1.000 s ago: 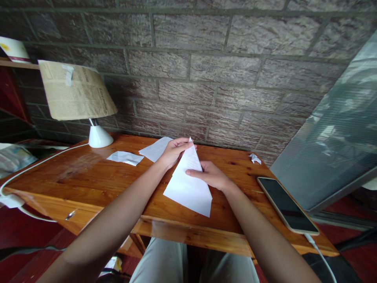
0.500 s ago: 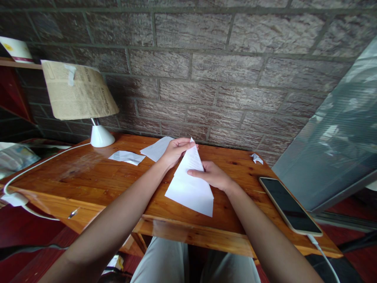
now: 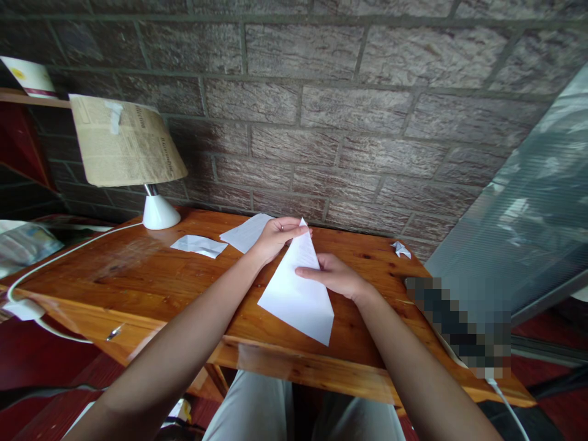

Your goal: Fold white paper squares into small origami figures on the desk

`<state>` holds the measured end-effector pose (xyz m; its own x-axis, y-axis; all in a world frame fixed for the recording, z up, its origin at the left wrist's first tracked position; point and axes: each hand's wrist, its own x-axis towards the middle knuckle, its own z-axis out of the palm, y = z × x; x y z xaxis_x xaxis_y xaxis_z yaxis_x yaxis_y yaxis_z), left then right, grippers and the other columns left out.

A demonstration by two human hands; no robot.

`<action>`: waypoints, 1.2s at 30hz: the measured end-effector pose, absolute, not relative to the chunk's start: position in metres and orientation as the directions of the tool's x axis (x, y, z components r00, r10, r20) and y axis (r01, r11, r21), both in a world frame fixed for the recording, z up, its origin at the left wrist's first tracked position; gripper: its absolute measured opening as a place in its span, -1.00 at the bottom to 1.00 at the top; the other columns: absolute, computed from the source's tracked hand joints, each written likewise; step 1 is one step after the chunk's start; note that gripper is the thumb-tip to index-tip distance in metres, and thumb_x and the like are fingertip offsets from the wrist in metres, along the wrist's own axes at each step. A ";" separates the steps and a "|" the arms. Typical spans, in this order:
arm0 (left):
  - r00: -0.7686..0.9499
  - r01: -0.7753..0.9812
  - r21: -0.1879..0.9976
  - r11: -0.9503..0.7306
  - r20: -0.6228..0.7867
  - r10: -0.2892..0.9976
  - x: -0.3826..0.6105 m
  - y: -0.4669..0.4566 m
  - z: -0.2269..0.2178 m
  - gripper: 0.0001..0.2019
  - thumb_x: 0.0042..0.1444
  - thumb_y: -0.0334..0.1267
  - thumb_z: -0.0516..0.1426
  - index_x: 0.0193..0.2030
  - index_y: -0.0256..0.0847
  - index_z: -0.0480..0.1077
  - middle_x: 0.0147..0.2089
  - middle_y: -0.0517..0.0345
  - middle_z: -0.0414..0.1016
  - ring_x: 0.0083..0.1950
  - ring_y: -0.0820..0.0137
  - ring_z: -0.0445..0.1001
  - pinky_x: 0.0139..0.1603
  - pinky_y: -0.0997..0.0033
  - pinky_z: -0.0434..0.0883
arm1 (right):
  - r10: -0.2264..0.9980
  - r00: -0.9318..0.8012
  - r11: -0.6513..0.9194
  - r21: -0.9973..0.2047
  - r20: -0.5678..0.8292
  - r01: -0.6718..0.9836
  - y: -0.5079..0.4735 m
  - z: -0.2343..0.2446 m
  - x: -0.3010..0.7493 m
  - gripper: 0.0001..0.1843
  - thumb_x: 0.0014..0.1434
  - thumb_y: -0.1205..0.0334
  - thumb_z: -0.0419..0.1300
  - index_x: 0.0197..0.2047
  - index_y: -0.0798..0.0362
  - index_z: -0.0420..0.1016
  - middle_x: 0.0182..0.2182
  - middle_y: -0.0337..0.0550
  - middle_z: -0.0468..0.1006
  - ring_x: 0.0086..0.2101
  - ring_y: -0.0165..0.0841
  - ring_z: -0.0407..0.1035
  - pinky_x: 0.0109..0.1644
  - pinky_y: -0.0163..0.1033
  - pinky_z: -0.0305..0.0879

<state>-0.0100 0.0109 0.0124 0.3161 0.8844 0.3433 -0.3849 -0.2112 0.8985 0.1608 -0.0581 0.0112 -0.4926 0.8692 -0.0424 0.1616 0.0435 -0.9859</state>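
Observation:
A white sheet of paper (image 3: 294,300), folded to a narrow point at its far end, is held just above the wooden table. My left hand (image 3: 280,236) pinches it near the pointed tip, thumb on top and fingers behind. My right hand (image 3: 337,274) grips its right edge about midway, the thumb lying across the front and the other fingers hidden underneath. Faint printed lines show through the upper part. The wide end of the paper points toward me, over the table's front edge.
Left of my hands lie more paper sheets (image 3: 245,231) and a creased paper strip (image 3: 199,245). A lamp (image 3: 160,211) stands at the back left. On the right are a small folded paper piece (image 3: 401,249) and a blurred-out phone (image 3: 452,321) on a cable. A brick wall (image 3: 331,153) rises behind.
The paper has turned slightly, its wide near end dipping a little toward me, and its left edge now looks straight rather than stepped. Both hands keep their grip.

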 end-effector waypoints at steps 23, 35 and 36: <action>0.327 -0.324 0.915 -0.240 0.346 0.880 0.000 -0.001 0.015 -0.69 -0.16 -0.06 0.38 -0.41 -0.27 0.53 -0.37 0.06 0.63 -0.28 0.25 0.60 -0.17 0.29 0.45 | 0.948 -0.307 0.085 -0.996 0.088 -0.021 -0.053 0.012 0.159 -0.59 -0.13 0.03 0.44 -0.27 0.14 0.61 -0.43 -0.20 0.60 -0.47 -0.38 0.40 -0.35 -0.27 0.29; 0.300 -0.279 0.916 -0.288 0.368 0.880 0.004 -0.002 0.012 -0.69 -0.13 -0.04 0.37 -0.42 -0.27 0.54 -0.37 0.06 0.63 -0.32 0.29 0.59 -0.24 0.35 0.44 | 0.943 -0.312 0.115 -0.993 0.118 -0.027 -0.055 0.012 0.156 -0.62 -0.11 0.07 0.44 -0.25 0.14 0.62 -0.36 -0.16 0.63 -0.40 -0.33 0.47 -0.24 -0.22 0.34; 0.295 -0.279 0.916 -0.288 0.367 0.882 0.004 -0.003 0.013 -0.69 -0.14 -0.04 0.37 -0.41 -0.27 0.54 -0.36 0.05 0.63 -0.31 0.28 0.59 -0.23 0.34 0.45 | 0.943 -0.311 0.114 -0.993 0.117 -0.026 -0.055 0.012 0.156 -0.62 -0.10 0.07 0.43 -0.25 0.14 0.62 -0.37 -0.15 0.63 -0.40 -0.32 0.48 -0.24 -0.22 0.34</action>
<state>0.0041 -0.0027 0.0126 0.2950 0.8823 0.3668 -0.2789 -0.2876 0.9162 0.1562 -0.0548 0.0123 -0.3113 0.9431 0.1167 -0.0257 0.1145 -0.9931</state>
